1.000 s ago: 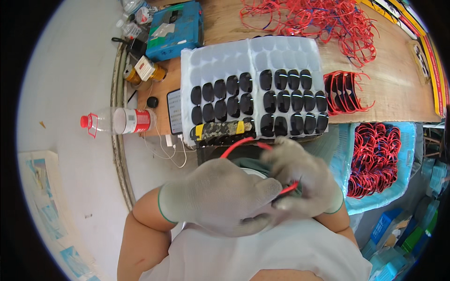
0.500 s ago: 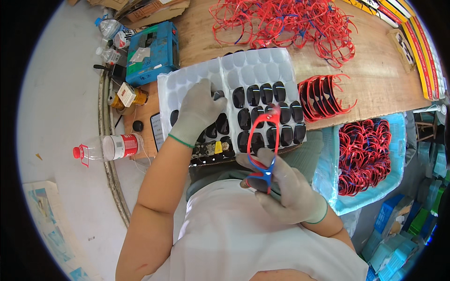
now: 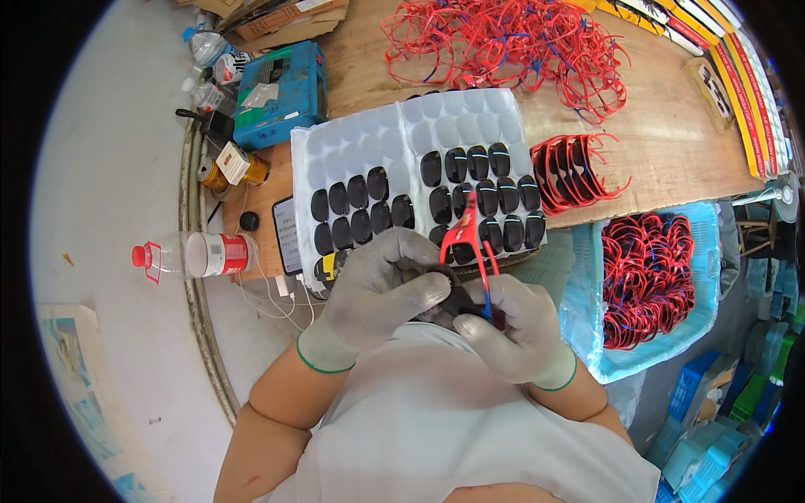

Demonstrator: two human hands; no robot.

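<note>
In front of my chest, my gloved right hand (image 3: pixel 527 331) is closed round a red and blue glasses frame (image 3: pixel 470 230), whose red temples point up and away from me. My gloved left hand (image 3: pixel 381 289) pinches a dark sunglass lens (image 3: pixel 455 300) against the front of that frame. Both thumbs press close together there, and the fingers hide much of the lens and rim. Just beyond my hands lies a white moulded tray (image 3: pixel 348 138) with rows of dark lenses (image 3: pixel 474 159) in its near cups.
Several red frames with dark lenses (image 3: pixel 570 172) stand lined up right of the tray. A tangled heap of red frames (image 3: pixel 511 42) lies at the back. A blue basket (image 3: pixel 708 268) of red glasses stands at right. At left are a blue case (image 3: pixel 281 92), a phone (image 3: pixel 287 239) and a bottle (image 3: pixel 193 254).
My left hand has come back from the tray's left half with a lens and met the frame in my right hand. The right hand has turned the frame slightly.
</note>
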